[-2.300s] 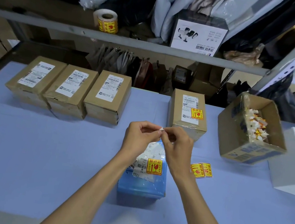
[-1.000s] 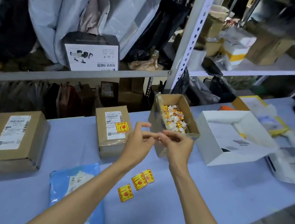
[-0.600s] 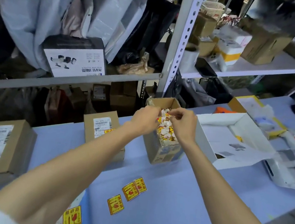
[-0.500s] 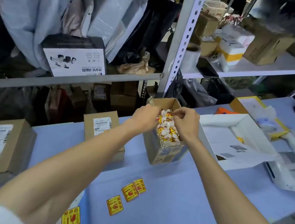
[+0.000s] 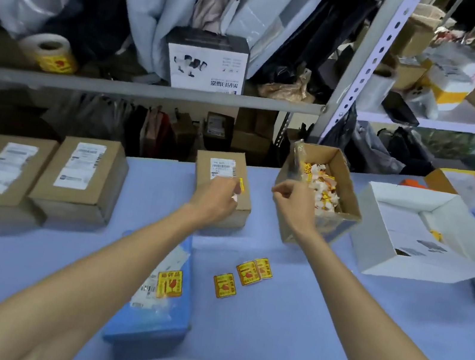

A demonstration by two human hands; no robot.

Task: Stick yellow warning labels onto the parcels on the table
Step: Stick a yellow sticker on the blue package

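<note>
Three loose yellow warning labels point(image 5: 246, 272) lie on the blue table, right of a blue parcel point(image 5: 143, 321) that carries a yellow label point(image 5: 170, 284). A small cardboard parcel point(image 5: 225, 171) stands behind; its yellow label point(image 5: 241, 184) peeks out past my left hand point(image 5: 216, 196). That hand hovers over the parcel with fingers curled, a white speck at the fingertips. My right hand point(image 5: 292, 203) is pinched shut with nothing visible in it, beside an open cardboard box point(image 5: 340, 165) of peeled label backings. Unlabelled cardboard parcels point(image 5: 79, 175) line the left.
An open white box point(image 5: 426, 243) sits at the right, with more packaging behind it. A metal shelf rail point(image 5: 150, 91) runs above the table's far edge; a roll of yellow labels point(image 5: 51, 53) rests on that shelf. A perforated upright point(image 5: 365, 66) rises behind the scrap box.
Both hands have drawn back from the box of backings, the left moving leftward over the small cardboard parcel. My view has swung back left, bringing the unlabelled parcels into sight.
</note>
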